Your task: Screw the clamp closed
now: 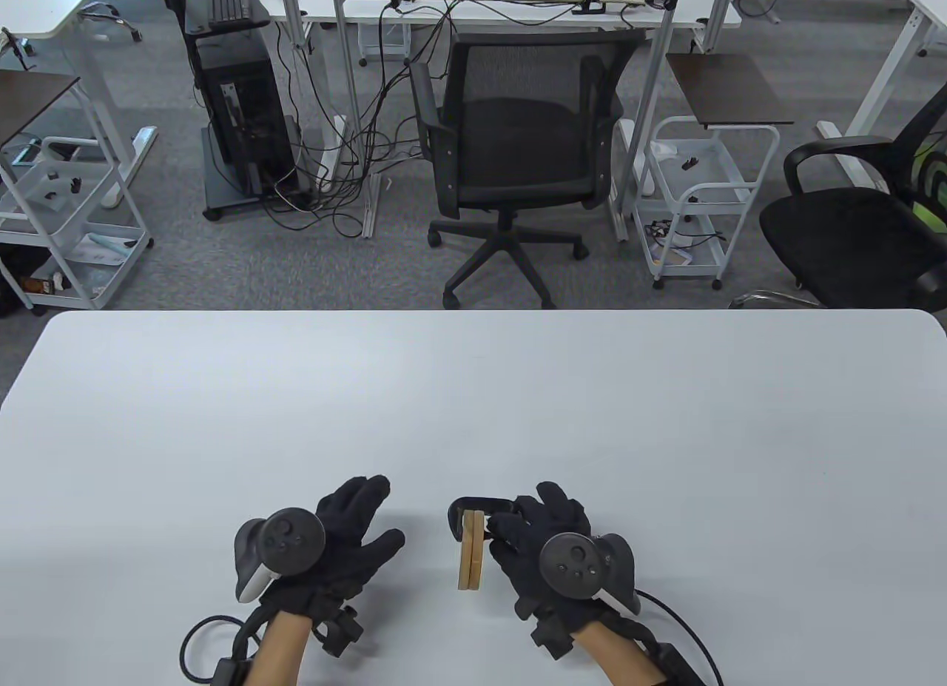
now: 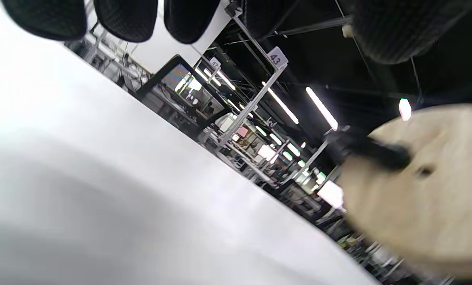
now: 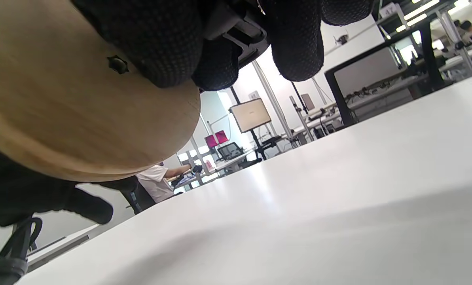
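A black clamp (image 1: 473,505) sits over two round wooden discs (image 1: 472,551) that stand on edge on the white table (image 1: 473,390). My right hand (image 1: 534,538) grips the clamp's screw end against the right side of the discs. In the right wrist view my fingers (image 3: 172,43) press on the disc face (image 3: 61,118). My left hand (image 1: 354,527) is spread open on the table just left of the discs, apart from them. The left wrist view shows a disc (image 2: 425,190) with the clamp's black pad (image 2: 374,152) on it.
A black office chair (image 1: 518,146) stands beyond the far table edge. White carts (image 1: 703,197) and a computer tower (image 1: 244,123) are on the floor behind. Cables trail from both wrists at the near edge.
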